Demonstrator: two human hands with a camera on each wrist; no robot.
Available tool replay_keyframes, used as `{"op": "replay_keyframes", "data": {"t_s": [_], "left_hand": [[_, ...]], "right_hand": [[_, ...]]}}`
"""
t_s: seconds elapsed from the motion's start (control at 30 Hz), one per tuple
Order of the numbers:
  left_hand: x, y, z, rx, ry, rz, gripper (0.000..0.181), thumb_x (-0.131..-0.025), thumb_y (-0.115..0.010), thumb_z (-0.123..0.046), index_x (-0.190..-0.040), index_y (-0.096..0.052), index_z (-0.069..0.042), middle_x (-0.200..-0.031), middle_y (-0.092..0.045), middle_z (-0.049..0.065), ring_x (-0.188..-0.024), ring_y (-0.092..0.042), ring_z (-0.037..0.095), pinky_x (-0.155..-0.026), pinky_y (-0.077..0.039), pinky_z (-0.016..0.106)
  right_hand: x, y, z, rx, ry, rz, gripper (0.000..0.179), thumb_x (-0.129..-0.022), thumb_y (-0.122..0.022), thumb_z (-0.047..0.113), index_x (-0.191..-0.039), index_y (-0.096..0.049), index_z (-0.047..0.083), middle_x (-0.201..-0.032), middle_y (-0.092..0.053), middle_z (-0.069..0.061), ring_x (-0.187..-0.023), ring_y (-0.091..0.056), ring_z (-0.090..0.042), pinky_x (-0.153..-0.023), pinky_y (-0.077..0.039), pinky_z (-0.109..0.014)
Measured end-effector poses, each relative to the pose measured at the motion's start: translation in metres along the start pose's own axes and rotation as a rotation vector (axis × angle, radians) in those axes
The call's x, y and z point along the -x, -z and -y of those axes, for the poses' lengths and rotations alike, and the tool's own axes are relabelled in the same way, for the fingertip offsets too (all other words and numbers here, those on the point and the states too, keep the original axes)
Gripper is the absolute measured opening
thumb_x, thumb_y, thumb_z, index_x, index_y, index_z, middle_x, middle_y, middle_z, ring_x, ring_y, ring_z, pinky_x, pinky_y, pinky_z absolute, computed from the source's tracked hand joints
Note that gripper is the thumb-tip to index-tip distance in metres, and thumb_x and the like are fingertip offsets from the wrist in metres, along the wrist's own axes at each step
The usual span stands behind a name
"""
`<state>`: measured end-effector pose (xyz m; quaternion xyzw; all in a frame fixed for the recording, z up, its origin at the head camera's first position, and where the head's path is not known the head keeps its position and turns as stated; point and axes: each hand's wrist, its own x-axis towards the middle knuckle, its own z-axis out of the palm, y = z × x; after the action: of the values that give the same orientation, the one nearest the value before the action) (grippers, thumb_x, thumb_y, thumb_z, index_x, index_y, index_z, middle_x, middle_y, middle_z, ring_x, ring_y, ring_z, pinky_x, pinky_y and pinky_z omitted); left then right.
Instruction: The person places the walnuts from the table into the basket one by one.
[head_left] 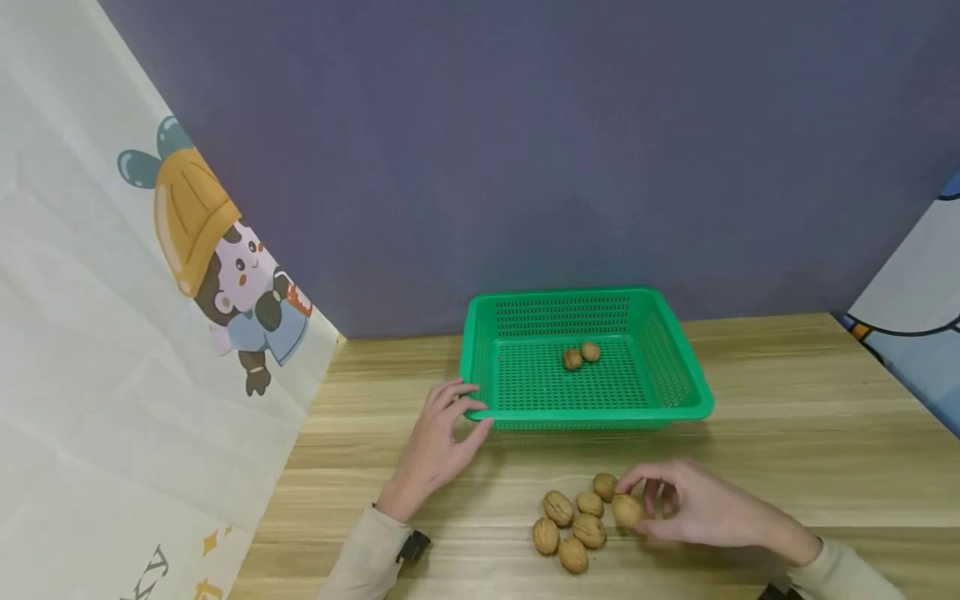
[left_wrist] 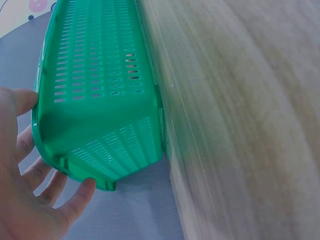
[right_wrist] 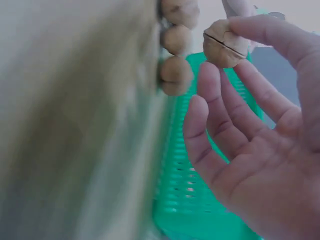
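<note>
My right hand (head_left: 686, 504) pinches a walnut (right_wrist: 225, 45) between thumb and fingertips, with its seam line showing in the right wrist view. Beside it on the table lies a loose group of several walnuts (head_left: 588, 531). Behind them stands a green plastic basket (head_left: 577, 414) with perforated walls, and two more walnuts (head_left: 572, 359) sit on its floor. At the basket's front left corner is my left hand (head_left: 438, 437), its fingers spread and lightly bent. In the left wrist view its thumb and fingertips touch the rim (left_wrist: 37, 127).
The wood-grain table (head_left: 787, 400) runs back to a dark blue-grey wall (head_left: 525, 150). A white sheet with a cartoon figure (head_left: 225, 258) borders the left side. Another printed panel (head_left: 911, 287) stands at the right.
</note>
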<state>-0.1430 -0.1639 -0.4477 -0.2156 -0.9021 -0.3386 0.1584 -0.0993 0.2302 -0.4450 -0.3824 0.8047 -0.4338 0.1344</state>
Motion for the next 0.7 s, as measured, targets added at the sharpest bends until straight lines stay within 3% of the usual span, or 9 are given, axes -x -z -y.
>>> {"op": "replay_keyframes", "data": {"t_s": [0.4,0.7], "left_hand": [[0.0,-0.001,-0.001,0.004,-0.006,-0.002,0.02,-0.101,-0.074,-0.031,-0.113,-0.077,-0.015,-0.143,-0.066,0.012,-0.148,-0.048,0.036,-0.123,-0.043,0.058],[0.0,-0.001,0.001,-0.001,-0.004,-0.003,0.021,-0.101,-0.074,-0.03,-0.113,-0.077,-0.014,-0.143,-0.066,0.012,-0.148,-0.048,0.037,-0.123,-0.043,0.059]], "right_hand": [[-0.023,0.044,0.029,0.111,0.117,-0.051,0.036,-0.093,-0.082,0.012,-0.128,-0.073,0.015,-0.089,-0.064,0.014,-0.072,-0.056,0.001,-0.059,-0.053,-0.023],[-0.047,0.076,0.046,0.133,0.072,-0.032,0.03,-0.096,-0.08,0.015,-0.125,-0.075,0.016,-0.094,-0.07,0.014,-0.076,-0.064,-0.002,-0.066,-0.06,-0.025]]}}
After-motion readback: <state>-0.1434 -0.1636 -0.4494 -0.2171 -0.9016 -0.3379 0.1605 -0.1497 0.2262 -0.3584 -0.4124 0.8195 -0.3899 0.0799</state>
